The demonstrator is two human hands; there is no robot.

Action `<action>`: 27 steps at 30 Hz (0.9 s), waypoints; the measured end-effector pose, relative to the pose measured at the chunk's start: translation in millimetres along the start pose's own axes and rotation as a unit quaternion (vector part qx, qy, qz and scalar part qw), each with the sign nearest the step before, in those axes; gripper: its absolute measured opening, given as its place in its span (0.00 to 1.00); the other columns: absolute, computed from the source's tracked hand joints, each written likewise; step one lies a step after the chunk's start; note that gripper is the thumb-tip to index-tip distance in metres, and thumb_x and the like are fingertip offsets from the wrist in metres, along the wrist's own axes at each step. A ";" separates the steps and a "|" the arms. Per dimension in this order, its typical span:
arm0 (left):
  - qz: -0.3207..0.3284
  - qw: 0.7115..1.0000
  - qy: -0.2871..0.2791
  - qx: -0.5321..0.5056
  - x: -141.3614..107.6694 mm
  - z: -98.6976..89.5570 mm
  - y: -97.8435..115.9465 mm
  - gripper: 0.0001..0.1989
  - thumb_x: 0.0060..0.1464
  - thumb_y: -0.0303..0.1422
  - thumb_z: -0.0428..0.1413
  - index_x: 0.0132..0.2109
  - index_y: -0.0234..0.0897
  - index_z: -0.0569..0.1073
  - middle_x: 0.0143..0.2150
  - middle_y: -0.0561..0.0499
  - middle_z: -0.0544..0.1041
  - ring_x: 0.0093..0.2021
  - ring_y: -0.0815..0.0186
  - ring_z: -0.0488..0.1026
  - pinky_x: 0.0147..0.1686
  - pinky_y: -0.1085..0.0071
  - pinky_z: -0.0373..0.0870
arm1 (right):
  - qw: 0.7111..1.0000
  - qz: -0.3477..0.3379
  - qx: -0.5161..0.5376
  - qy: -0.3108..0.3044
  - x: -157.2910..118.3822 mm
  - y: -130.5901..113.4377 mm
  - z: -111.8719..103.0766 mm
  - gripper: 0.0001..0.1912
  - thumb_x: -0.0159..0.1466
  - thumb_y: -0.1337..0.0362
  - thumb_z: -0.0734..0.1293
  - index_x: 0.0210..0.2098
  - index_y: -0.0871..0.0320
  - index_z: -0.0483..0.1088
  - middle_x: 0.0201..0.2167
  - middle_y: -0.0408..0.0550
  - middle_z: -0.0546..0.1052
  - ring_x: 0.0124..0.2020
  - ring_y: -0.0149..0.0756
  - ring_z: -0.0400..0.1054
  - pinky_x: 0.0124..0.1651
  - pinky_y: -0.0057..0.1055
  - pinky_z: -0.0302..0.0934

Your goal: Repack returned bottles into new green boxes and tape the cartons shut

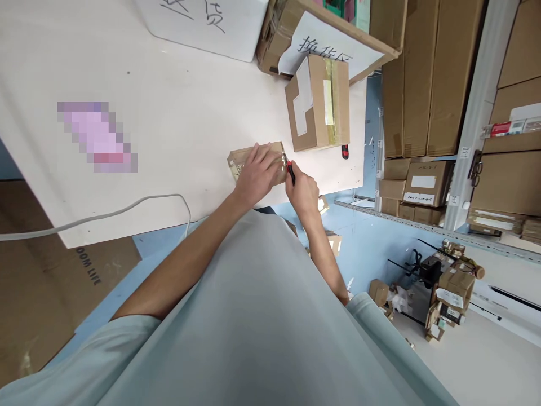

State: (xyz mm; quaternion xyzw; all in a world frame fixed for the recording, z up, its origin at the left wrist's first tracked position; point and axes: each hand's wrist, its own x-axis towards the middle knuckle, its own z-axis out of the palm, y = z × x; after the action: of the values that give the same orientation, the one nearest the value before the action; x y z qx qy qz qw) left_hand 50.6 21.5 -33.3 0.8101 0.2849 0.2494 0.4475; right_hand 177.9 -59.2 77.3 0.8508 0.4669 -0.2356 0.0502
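A small, flat cardboard box (242,153) with clear tape lies near the front edge of the white table. Across its top rests my left hand (258,173), fingers stretched out and pressing on it. My right hand (302,189) is closed around a red and black utility knife (289,170). The knife's tip is at the box's right end; whether it cuts into the cardboard cannot be made out. My left palm hides much of the box's top.
Beyond my right hand stands a taped carton (338,107), with a red and black handle (345,151) beside it. Behind are a large open carton (389,42) and a white bin (198,34). A pixelated pink item (95,135) and a white cable (122,210) are at left.
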 end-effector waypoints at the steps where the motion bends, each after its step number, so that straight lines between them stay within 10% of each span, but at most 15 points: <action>1: 0.001 1.000 0.001 0.000 0.0 0.7 -0.5 0.19 0.78 0.39 0.50 0.64 0.44 0.81 0.69 0.42 0.81 0.84 0.42 0.61 0.85 0.28 0.45 | 1.000 0.004 -0.008 -0.003 2.7 -2.1 0.3 0.30 0.84 0.59 0.53 0.81 0.57 0.61 0.55 0.63 0.86 0.55 0.58 0.81 0.60 0.49 0.72; 9: -0.021 0.999 0.017 -0.017 0.3 6.3 -0.9 0.15 0.77 0.40 0.56 0.61 0.48 0.82 0.66 0.44 0.83 0.82 0.42 0.65 0.85 0.27 0.43 | 0.998 0.037 -0.047 -0.018 8.3 -26.9 -0.1 0.30 0.82 0.61 0.54 0.81 0.60 0.59 0.52 0.70 0.84 0.55 0.65 0.82 0.59 0.59 0.72; 27: 0.046 0.996 -0.028 0.073 -12.8 25.9 5.4 0.18 0.76 0.29 0.51 0.62 0.45 0.81 0.72 0.44 0.81 0.83 0.50 0.64 0.87 0.33 0.43 | 0.981 0.149 -0.090 -0.085 -48.0 -21.9 -7.6 0.21 0.82 0.71 0.54 0.69 0.65 0.69 0.55 0.68 0.86 0.59 0.54 0.84 0.57 0.42 0.75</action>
State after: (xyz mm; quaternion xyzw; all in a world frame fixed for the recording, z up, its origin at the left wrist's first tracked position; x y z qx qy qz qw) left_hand 59.8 -4.7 -42.9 0.8594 0.2523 0.2257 0.3833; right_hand 140.9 -81.7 108.4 0.8796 0.3486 -0.2542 0.2007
